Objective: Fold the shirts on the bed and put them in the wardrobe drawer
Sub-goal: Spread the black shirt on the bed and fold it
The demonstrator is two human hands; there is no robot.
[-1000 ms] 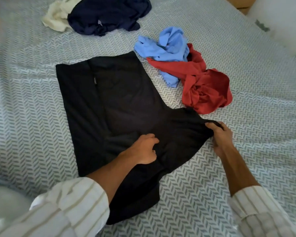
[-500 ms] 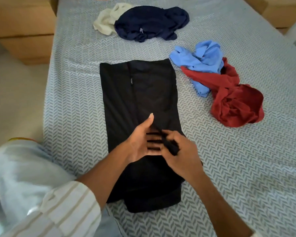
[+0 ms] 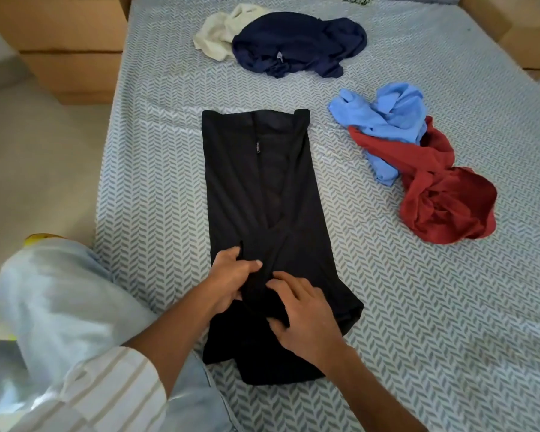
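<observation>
Lying lengthwise mid-bed (image 3: 449, 307), one black shirt (image 3: 262, 188), sides folded in to a narrow strip. Four more shirts, all crumpled: cream (image 3: 219, 32) touching navy (image 3: 300, 42) at the far end, light blue (image 3: 384, 120) tangled with red (image 3: 443, 201) to the right. Left hand (image 3: 231, 279) pinches a fold near the near end; right hand (image 3: 306, 319) grips the same bunched fabric, fingers curled. Fingertips partly buried in cloth. Wooden drawers (image 3: 72, 51) far left, cropped.

A pale floor (image 3: 38, 169) lies beside light wooden drawer units (image 3: 72, 54), in soft daylight.
</observation>
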